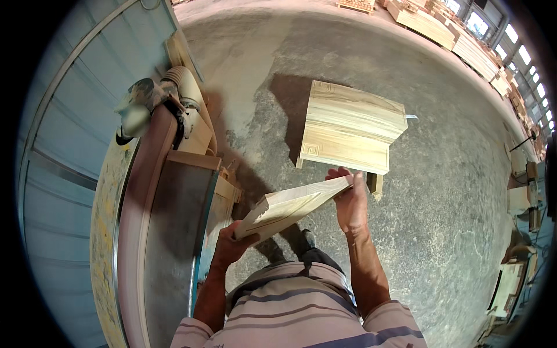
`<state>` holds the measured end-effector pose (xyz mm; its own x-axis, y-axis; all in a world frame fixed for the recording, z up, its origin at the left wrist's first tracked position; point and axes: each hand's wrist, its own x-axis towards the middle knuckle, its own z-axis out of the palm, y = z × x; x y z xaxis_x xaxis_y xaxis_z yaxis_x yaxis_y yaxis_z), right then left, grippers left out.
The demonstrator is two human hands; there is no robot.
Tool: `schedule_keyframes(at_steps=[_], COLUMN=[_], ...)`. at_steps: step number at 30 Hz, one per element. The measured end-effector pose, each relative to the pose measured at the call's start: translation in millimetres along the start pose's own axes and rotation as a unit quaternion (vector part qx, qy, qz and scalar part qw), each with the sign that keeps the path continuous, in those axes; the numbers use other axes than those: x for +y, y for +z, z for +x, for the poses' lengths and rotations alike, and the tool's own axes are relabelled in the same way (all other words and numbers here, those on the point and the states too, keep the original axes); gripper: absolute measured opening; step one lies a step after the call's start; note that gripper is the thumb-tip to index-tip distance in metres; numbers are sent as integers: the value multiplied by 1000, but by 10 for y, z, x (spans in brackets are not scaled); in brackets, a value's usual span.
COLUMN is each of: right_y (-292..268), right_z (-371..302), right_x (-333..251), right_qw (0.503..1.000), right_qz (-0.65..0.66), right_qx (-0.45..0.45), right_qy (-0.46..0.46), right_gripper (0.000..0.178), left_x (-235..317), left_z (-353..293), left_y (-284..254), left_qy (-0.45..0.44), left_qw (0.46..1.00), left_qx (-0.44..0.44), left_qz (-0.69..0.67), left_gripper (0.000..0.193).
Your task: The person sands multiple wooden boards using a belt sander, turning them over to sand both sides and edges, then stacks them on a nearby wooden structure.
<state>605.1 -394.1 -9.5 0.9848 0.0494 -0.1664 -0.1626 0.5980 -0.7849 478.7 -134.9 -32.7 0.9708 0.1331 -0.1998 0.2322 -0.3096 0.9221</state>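
Observation:
I hold a thick pale wooden board (290, 206) in front of my waist, tilted so that one long edge faces up. My left hand (232, 245) is closed around its left end, fingers and thumb on opposite faces. At the far right end, my right hand (352, 206) grips the corner, with the fingertips behind it and the thumb on the near side. A curved line runs along the board's face. Beyond it sits a pile of similar boards (354, 124), with squared spiral carvings at two corners of the top one.
To my left stands a belt sander with a reddish-brown belt (139, 220), a dark metal table (174, 226) and a ribbed hose (180, 78). Blue-grey metal panels (64, 191) rise behind it. Stacked lumber (420, 26) lines the far right; wooden pieces (510, 284) lie at the right edge.

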Motion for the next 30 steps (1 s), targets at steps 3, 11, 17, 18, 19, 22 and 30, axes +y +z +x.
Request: schedule_keyframes(at_steps=[3, 11, 17, 18, 19, 22, 30], right_y=[-2, 335, 866, 835, 795, 652, -389], right_z=[-67, -440, -740, -738, -731, -712, -467], right_x=[37, -141, -51, -38, -10, -39, -61], right_qw=[997, 840, 677, 667, 655, 647, 763], right_qz=[-77, -425, -567, -577, -586, -610, -585], right_qx=[-16, -44, -275, -265, -255, -234, 66], right_qy=[-13, -334, -379, -391, -402, -393, -269], right_gripper=[59, 69, 69, 68, 68, 61, 48], left_x=[-221, -412, -448, -458, -452, -422, -436], left_z=[-22, -13, 1, 11, 22, 8, -24], left_y=[8, 12, 69, 81, 89, 77, -71], left_qy=[7, -30, -15, -12, -7, -6, 6], left_qw=[1000, 998, 998, 997, 998, 998, 1000], left_qx=[6, -5, -23, -27, -25, -20, -4], left_qz=[-21, -55, -57, -67, -61, -52, -27], left_gripper=[30, 30, 29, 28, 28, 28, 30])
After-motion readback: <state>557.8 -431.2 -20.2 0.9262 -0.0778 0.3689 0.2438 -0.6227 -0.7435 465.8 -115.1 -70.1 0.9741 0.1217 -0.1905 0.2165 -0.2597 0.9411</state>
